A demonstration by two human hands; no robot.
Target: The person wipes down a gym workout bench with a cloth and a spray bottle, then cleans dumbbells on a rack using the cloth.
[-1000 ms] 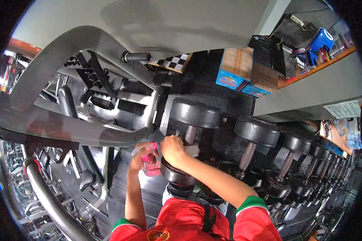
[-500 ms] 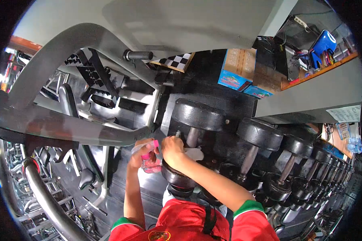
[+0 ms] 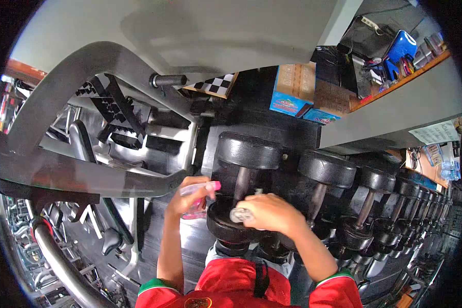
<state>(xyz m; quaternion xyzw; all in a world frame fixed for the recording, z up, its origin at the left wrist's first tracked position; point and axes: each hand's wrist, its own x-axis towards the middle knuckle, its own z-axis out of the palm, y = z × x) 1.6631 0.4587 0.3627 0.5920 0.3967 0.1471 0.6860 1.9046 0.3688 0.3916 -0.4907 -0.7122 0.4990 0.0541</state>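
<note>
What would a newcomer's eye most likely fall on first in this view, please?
Probably the pink spray bottle in the person's left hand, near the middle, and the pale cloth in the right hand, over the near head of the closest dumbbell. More black dumbbells run off in a row to the right, while a large grey machine frame curves across the left side.

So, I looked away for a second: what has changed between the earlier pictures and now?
The right hand moved rightward over the dumbbell, its cloth now at the near weight rather than by the handle. The left hand edged rightward, bringing the pink nozzle of its spray bottle closer. Nothing was let go; the dumbbell stayed put.
</note>
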